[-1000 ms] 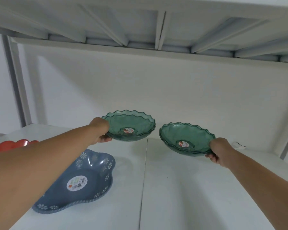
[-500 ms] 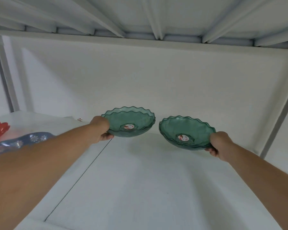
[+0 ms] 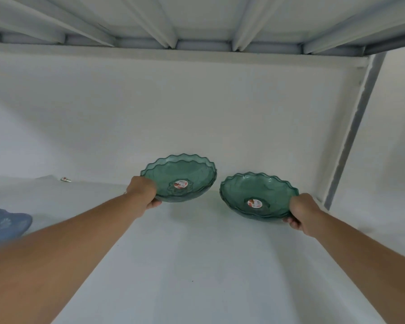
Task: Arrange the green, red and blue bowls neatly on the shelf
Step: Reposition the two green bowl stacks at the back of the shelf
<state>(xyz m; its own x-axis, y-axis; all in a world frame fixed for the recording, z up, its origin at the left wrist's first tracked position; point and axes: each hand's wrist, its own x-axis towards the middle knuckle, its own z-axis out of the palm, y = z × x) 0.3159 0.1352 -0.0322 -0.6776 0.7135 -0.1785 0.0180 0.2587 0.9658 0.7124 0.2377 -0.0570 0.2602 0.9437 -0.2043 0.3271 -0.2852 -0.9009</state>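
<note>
Item: two green bowls, held one per hand above the white shelf (image 3: 197,265), toward the back wall. Left green bowl (image 3: 185,176), centre of the frame: gripped at its near-left rim by the left hand (image 3: 142,191), fingers curled under the edge and thumb side over it; the bowl extends up and to the right of the hand. Right green bowl (image 3: 255,195), right of centre and slightly lower in the frame: gripped at its near-right rim by the right hand (image 3: 301,212), fingers wrapped beneath; the bowl extends to the left of the hand. The two rims are set just beside each other, a narrow gap being seen between them. Both are tilted toward the camera, and whether either base touches the shelf cannot be told. Appearance: translucent dark green, scalloped rims, doubled rim lines suggesting nested pairs, a round red-and-white sticker in each centre. A blue bowl (image 3: 5,222) with white flowers is noted at the left edge, well apart
</note>
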